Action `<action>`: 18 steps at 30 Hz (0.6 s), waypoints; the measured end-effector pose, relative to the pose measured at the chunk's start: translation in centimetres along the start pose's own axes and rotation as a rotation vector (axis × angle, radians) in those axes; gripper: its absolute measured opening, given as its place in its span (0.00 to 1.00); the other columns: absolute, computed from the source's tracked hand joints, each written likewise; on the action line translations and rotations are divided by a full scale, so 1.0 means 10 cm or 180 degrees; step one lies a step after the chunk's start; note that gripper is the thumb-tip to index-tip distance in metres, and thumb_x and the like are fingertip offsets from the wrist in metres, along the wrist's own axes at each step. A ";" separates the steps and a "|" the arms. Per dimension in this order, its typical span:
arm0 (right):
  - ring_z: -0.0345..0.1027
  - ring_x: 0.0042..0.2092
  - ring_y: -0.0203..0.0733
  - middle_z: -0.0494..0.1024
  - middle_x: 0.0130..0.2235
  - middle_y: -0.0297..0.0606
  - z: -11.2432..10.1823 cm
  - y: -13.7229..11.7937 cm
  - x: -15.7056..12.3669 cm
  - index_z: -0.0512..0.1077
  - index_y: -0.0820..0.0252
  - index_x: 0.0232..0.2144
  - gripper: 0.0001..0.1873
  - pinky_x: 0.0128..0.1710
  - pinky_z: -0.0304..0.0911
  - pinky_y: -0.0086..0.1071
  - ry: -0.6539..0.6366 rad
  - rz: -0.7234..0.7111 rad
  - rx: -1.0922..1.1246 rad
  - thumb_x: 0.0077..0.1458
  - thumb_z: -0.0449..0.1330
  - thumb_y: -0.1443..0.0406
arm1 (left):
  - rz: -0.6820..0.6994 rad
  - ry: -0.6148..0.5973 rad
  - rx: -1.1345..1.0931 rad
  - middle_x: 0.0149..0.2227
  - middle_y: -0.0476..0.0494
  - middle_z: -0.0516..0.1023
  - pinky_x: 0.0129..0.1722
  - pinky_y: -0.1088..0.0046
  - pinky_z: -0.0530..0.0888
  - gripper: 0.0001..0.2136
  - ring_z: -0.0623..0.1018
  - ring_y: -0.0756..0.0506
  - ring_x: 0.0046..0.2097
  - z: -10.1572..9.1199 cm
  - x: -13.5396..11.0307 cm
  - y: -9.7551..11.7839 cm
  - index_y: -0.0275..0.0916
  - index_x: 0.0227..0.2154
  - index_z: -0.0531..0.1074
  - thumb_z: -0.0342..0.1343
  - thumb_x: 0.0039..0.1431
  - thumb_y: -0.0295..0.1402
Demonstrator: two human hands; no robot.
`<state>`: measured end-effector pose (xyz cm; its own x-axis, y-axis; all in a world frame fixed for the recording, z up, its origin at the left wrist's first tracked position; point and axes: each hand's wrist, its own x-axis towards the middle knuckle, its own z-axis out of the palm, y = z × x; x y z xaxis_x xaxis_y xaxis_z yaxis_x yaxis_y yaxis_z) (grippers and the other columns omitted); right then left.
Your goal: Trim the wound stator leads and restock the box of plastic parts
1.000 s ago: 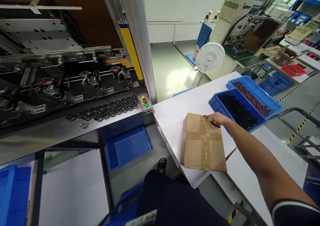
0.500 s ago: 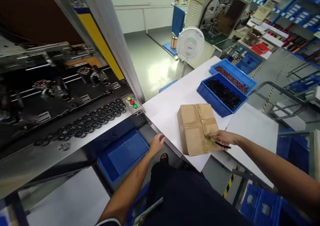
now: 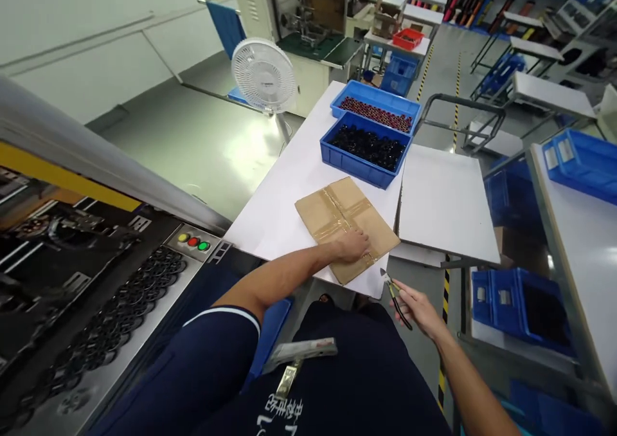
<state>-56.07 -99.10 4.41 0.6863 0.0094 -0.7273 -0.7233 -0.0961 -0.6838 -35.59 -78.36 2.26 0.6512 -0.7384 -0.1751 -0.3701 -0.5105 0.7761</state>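
Note:
A taped cardboard box (image 3: 321, 212) sits on the white table, turned at an angle to its edges. My left hand (image 3: 354, 244) rests on top of it, fingers curled against the taped middle seam near the front side. What the fingertips grip there is partly hidden. In my right hand (image 3: 415, 307) is a pair of cutting pliers (image 3: 396, 299) with yellow and black handles. The jaws point up toward the table's front corner, just off the box's near right side.
Behind the box stand a blue bin (image 3: 359, 166) of black parts and a blue tray (image 3: 376, 92) of reddish rings. A white fan (image 3: 264, 76) is beyond the table. Left is a machine with buttons (image 3: 193, 241) and rows of black parts (image 3: 116, 314).
The view has swung right. My left hand has come from beside the table onto the box. My right hand has drawn back off the box with the pliers, and the box is turned.

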 end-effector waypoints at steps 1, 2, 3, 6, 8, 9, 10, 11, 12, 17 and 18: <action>0.73 0.28 0.38 0.80 0.38 0.43 0.08 0.07 0.01 0.57 0.63 0.69 0.44 0.26 0.73 0.32 0.0014 -0.0058 0.0229 0.59 0.60 0.47 | -0.0068 -0.0001 -0.0001 0.35 0.35 0.80 0.63 0.58 0.65 0.13 0.77 0.36 0.52 0.00 0.05 0.01 0.41 0.18 0.69 0.65 0.52 0.34; 0.73 0.28 0.39 0.80 0.38 0.43 0.16 0.12 0.03 0.57 0.63 0.69 0.46 0.26 0.73 0.32 0.0026 -0.0099 0.0427 0.57 0.61 0.46 | -0.0143 -0.0012 0.0009 0.34 0.35 0.80 0.63 0.58 0.65 0.14 0.77 0.36 0.51 0.00 0.10 0.02 0.41 0.16 0.67 0.66 0.51 0.34; 0.73 0.28 0.39 0.80 0.37 0.43 0.22 0.16 0.06 0.57 0.63 0.69 0.46 0.25 0.72 0.32 0.0038 -0.0129 0.0595 0.57 0.62 0.46 | -0.0220 -0.0032 0.0028 0.32 0.36 0.80 0.62 0.58 0.66 0.16 0.78 0.37 0.49 0.01 0.15 0.03 0.41 0.15 0.66 0.67 0.50 0.34; 0.72 0.26 0.38 0.79 0.35 0.42 0.32 0.19 0.17 0.58 0.65 0.69 0.46 0.22 0.71 0.31 0.0049 -0.0151 0.0932 0.56 0.65 0.49 | -0.0448 -0.0085 0.0090 0.27 0.40 0.78 0.57 0.58 0.71 0.18 0.80 0.40 0.42 0.02 0.24 0.08 0.39 0.14 0.65 0.68 0.49 0.36; 0.71 0.25 0.38 0.79 0.33 0.42 0.34 0.18 0.23 0.59 0.67 0.68 0.46 0.21 0.70 0.30 0.0026 -0.0132 0.1058 0.56 0.66 0.51 | -0.0583 -0.0092 0.0133 0.28 0.42 0.78 0.55 0.58 0.73 0.17 0.80 0.42 0.41 0.02 0.24 0.15 0.38 0.16 0.67 0.68 0.51 0.37; 0.71 0.24 0.38 0.79 0.32 0.41 0.34 0.17 0.24 0.59 0.67 0.68 0.45 0.20 0.69 0.30 0.0009 -0.0120 0.1105 0.56 0.66 0.51 | -0.0642 -0.0093 0.0157 0.29 0.41 0.79 0.55 0.58 0.73 0.17 0.80 0.41 0.42 0.02 0.22 0.19 0.38 0.16 0.67 0.68 0.50 0.37; 0.71 0.24 0.38 0.79 0.32 0.41 0.34 0.16 0.24 0.59 0.67 0.68 0.45 0.20 0.69 0.30 -0.0009 -0.0106 0.1146 0.56 0.66 0.52 | -0.0701 -0.0089 0.0182 0.30 0.39 0.79 0.55 0.59 0.73 0.18 0.80 0.40 0.43 0.01 0.19 0.23 0.39 0.15 0.66 0.68 0.49 0.36; 0.72 0.24 0.38 0.79 0.32 0.41 0.34 0.15 0.24 0.59 0.67 0.68 0.45 0.20 0.69 0.30 -0.0027 -0.0094 0.1185 0.56 0.66 0.52 | -0.0765 -0.0068 0.0212 0.31 0.37 0.79 0.55 0.59 0.73 0.18 0.80 0.37 0.45 -0.01 0.15 0.28 0.39 0.13 0.65 0.69 0.49 0.36; 0.72 0.25 0.38 0.80 0.32 0.41 0.35 0.15 0.24 0.60 0.67 0.68 0.44 0.20 0.69 0.29 -0.0046 -0.0081 0.1221 0.56 0.66 0.52 | -0.0832 -0.0030 0.0247 0.31 0.35 0.79 0.55 0.60 0.72 0.19 0.80 0.35 0.46 -0.05 0.09 0.31 0.40 0.12 0.65 0.68 0.49 0.37; 0.72 0.24 0.38 0.80 0.32 0.41 0.41 0.06 0.30 0.61 0.64 0.68 0.39 0.20 0.70 0.29 -0.0132 0.0018 0.1339 0.58 0.64 0.55 | -0.1320 0.0294 0.0520 0.32 0.32 0.77 0.56 0.53 0.69 0.23 0.79 0.30 0.49 -0.49 -0.38 0.28 0.40 0.13 0.62 0.57 0.60 0.44; 0.72 0.24 0.38 0.80 0.32 0.41 0.42 0.04 0.33 0.61 0.63 0.67 0.38 0.20 0.70 0.29 -0.0141 0.0039 0.1346 0.59 0.64 0.57 | -0.1433 0.0325 0.0559 0.31 0.32 0.77 0.56 0.53 0.69 0.23 0.78 0.29 0.49 -0.60 -0.51 0.23 0.40 0.13 0.61 0.60 0.57 0.45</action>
<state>-54.41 -94.91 1.52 0.6801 0.0546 -0.7311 -0.7054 0.3203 -0.6323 -35.80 -73.11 8.54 0.8305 -0.3850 -0.4025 -0.1375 -0.8420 0.5217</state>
